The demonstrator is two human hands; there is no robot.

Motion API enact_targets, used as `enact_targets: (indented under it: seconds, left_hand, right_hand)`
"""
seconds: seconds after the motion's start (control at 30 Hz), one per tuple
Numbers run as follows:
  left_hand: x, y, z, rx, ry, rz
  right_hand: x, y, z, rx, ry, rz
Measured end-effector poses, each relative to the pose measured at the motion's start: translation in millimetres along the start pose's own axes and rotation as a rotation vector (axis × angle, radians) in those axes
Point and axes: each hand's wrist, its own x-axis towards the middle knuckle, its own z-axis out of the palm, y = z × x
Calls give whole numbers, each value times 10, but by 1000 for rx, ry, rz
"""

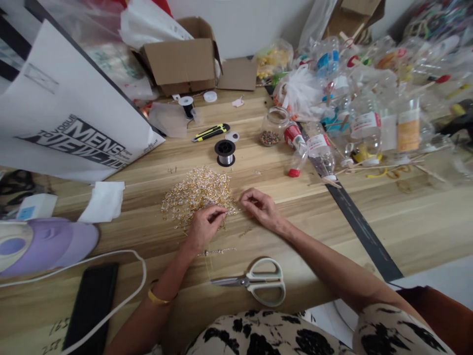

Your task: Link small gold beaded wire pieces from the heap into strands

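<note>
A loose pile of small gold and clear beads [199,190] lies spread on the wooden table. My left hand [203,226] is at the pile's near edge, thumb and fingertips pinched together; what is between them is too small to make out. To the right of the pile, my right hand [261,208] has its fingertips closed in a pinch, and anything in them is hidden. Just below my hands lies a short beaded strand [221,251], with a faint thin line running down near it. Scissors [254,281] with pale handles rest closer to my body.
Beyond the pile are a spool of clear line [225,154], a yellow-and-black utility knife [211,132] and a jar of beads [272,129]. Plastic bottles [364,125] crowd the right. A paper bag [74,118], purple device [62,244], black phone [90,305] and white cable [142,276] are left.
</note>
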Motion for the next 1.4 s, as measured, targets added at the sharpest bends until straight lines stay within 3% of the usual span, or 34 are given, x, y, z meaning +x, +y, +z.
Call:
enact_targets:
  seconds: [0.37, 0.67, 0.9, 1.13, 1.4]
  left_hand:
    - [-13, -4, -2, -310, -77, -189]
    - [-27, 17, -29, -170, -60, -119]
    - [-59, 84, -79, -142, -60, -100]
    - [-65, 59, -114, -221, -76, -175]
    - [-61, 26, -100, -189, -16, -142]
  right_hand:
    - [32, -141, 66, 2, -143, 52]
    - [101, -127, 74, 40, -30, 137]
    - [181, -149, 127, 224, -55, 177]
    - [127, -183, 140, 140, -52, 128]
    - [51, -180, 91, 63, -52, -13]
